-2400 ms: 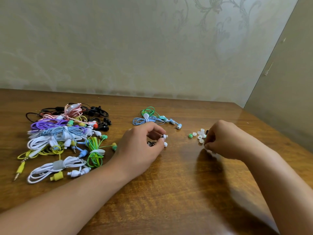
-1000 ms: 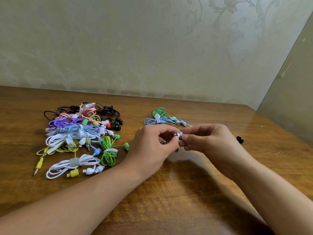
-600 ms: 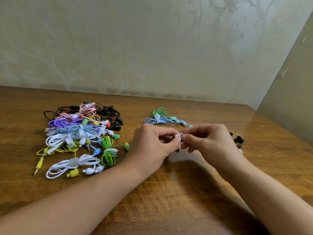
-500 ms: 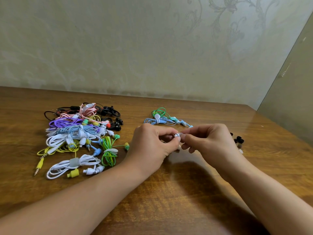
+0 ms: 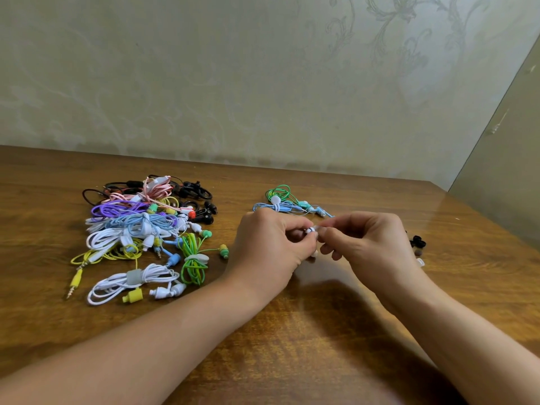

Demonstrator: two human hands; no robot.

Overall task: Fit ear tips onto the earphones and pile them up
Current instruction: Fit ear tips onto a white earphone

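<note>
Both hands are meeting right of the earphone pile [image 5: 146, 229]: left hand [image 5: 268, 249] fingers pinching a white earbud [image 5: 310, 230], right hand [image 5: 368, 247] fingers pinching its ear tip [image 5: 320, 229].

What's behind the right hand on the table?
Past the right hand a few black ear tips and a clear one show on the table. The hand covers whatever else lies there, so any count is unknown.

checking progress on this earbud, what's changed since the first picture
The right hand left the loose ear tips and came to meet the left hand; both now pinch the white earbud. The big earphone pile and the green-and-blue bundles stayed put.
</note>
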